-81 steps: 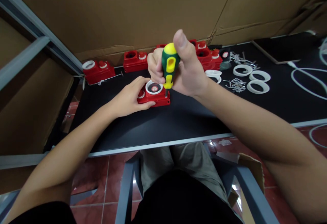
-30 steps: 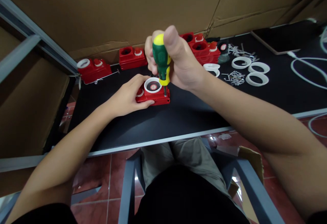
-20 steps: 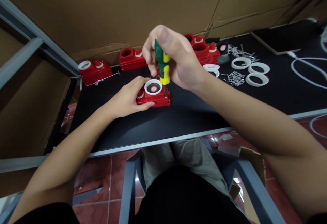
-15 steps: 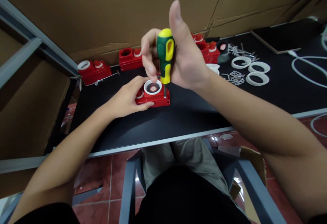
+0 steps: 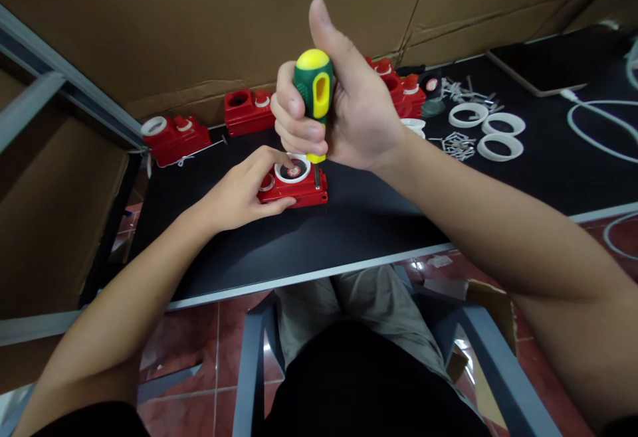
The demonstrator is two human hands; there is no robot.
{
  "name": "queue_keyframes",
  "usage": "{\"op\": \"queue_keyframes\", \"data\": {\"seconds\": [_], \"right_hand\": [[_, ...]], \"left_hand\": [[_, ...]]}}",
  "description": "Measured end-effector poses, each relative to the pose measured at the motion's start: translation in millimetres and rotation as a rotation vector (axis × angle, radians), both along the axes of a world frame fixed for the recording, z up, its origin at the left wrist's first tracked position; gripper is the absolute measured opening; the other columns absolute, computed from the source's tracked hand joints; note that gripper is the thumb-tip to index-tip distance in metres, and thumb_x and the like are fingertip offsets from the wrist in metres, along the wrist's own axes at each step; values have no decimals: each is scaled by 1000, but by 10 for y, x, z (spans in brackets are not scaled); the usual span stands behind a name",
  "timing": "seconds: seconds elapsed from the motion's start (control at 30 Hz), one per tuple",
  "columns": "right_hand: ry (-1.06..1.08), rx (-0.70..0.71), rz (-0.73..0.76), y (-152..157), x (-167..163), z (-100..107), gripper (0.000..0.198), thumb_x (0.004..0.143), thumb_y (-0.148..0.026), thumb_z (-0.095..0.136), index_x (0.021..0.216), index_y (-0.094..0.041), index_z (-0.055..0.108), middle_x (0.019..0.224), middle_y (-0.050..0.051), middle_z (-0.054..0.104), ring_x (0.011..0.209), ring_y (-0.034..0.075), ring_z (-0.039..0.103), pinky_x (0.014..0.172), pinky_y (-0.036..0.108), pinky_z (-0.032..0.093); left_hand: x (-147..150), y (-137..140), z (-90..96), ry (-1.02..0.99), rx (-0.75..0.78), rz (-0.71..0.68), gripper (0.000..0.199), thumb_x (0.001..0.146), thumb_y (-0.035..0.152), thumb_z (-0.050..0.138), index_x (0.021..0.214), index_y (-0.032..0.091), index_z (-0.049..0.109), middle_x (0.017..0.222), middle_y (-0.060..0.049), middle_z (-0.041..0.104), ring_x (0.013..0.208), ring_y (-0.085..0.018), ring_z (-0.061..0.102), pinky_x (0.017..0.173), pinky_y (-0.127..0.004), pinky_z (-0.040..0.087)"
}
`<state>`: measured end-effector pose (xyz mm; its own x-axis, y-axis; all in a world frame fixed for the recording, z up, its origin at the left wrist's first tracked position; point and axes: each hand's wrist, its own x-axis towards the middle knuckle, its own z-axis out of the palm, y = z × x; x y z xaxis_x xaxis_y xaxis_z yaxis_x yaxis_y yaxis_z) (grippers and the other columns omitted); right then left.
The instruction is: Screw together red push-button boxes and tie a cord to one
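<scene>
My right hand (image 5: 339, 105) wraps its fingers round the green and yellow handle of a screwdriver (image 5: 315, 82), thumb raised clear of it. The screwdriver stands upright, its shaft pointing down at the right end of a red plastic housing (image 5: 304, 196). On top of that housing sits a white ring (image 5: 278, 176) around a dark disc with a red and white centre. My left hand (image 5: 244, 191) grips the housing from the left, thumb along its front side and a finger over the ring. Whether the tip sits in a screw is too small to tell.
Red housings (image 5: 177, 139) stand along the cardboard wall (image 5: 224, 18), with another (image 5: 246, 113) behind my hands and more at right. White rings (image 5: 500, 147), loose screws (image 5: 457, 147) and a tablet (image 5: 538, 68) with a white cable lie right. The table's front edge (image 5: 309, 276) is near me.
My right hand's fingers, loose and spread around the screwdriver before, have closed on its handle. My left hand still holds the housing. The whole view has shifted slightly.
</scene>
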<state>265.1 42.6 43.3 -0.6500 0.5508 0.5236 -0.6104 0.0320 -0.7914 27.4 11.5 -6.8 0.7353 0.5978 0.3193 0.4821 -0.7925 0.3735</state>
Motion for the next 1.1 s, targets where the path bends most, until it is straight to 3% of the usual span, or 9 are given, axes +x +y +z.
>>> {"op": "queue_keyframes", "data": {"seconds": [0.2, 0.33, 0.4, 0.47, 0.53, 0.7, 0.9, 1.1], "right_hand": [[13, 14, -47, -64, -26, 6, 88, 106, -101, 62, 67, -23, 53, 48, -9, 25, 35, 8, 27, 36, 25, 32], [3, 55, -42, -77, 0, -5, 88, 107, -103, 56, 71, -22, 53, 52, -7, 34, 40, 9, 35, 39, 24, 38], [-29, 46, -47, -112, 70, 26, 81, 118, -90, 51, 75, -21, 58, 57, -5, 40, 44, 9, 39, 45, 23, 42], [-87, 5, -52, -154, 145, 69, 74, 130, -64, 37, 78, -19, 63, 61, -4, 44, 48, 10, 42, 50, 23, 46], [-118, -22, -35, -185, 191, 101, 71, 133, -49, 31, 79, -18, 65, 64, -3, 47, 50, 10, 44, 52, 23, 47], [-57, -9, 6, -184, 176, 97, 67, 129, -59, 48, 79, -17, 65, 61, -4, 46, 51, 10, 48, 51, 22, 46], [-118, -22, 5, -235, 204, 160, 74, 132, -36, 17, 79, -17, 65, 60, -2, 48, 49, 12, 44, 55, 25, 47], [-178, -24, -42, -248, 242, 151, 59, 131, -42, 40, 84, -17, 66, 68, -2, 54, 55, 11, 47, 60, 24, 51]], "left_hand": [[6, 7, 11, 2, 16, 6, 57, 113, 65, 81, 145, 20, 69, 139, -14, 81, 116, -30, 82, 113, -45, 71], [-14, 21, -8, -5, 55, 3, 61, 114, 69, 81, 147, 19, 72, 136, -13, 83, 112, -29, 84, 106, -40, 71], [-21, 18, -5, -20, 73, -1, 63, 115, 72, 82, 147, 19, 73, 136, -13, 85, 112, -29, 85, 104, -39, 71], [-25, 8, 11, -35, 77, -6, 65, 115, 76, 81, 146, 19, 75, 137, -13, 87, 115, -30, 87, 106, -40, 72], [-28, -4, 34, -41, 67, -8, 68, 114, 80, 81, 146, 20, 77, 137, -12, 88, 117, -31, 87, 106, -41, 73], [-35, -32, 78, -37, 32, 35, 73, 110, 85, 82, 146, 20, 80, 138, -13, 90, 117, -32, 89, 108, -42, 74], [-27, -52, 89, -19, 13, 92, 80, 106, 90, 83, 147, 21, 81, 136, -13, 89, 115, -33, 89, 107, -42, 73], [-28, -33, 61, -46, 49, 40, 71, 108, 83, 86, 144, 22, 81, 134, -12, 89, 117, -32, 89, 111, -41, 72]]}}
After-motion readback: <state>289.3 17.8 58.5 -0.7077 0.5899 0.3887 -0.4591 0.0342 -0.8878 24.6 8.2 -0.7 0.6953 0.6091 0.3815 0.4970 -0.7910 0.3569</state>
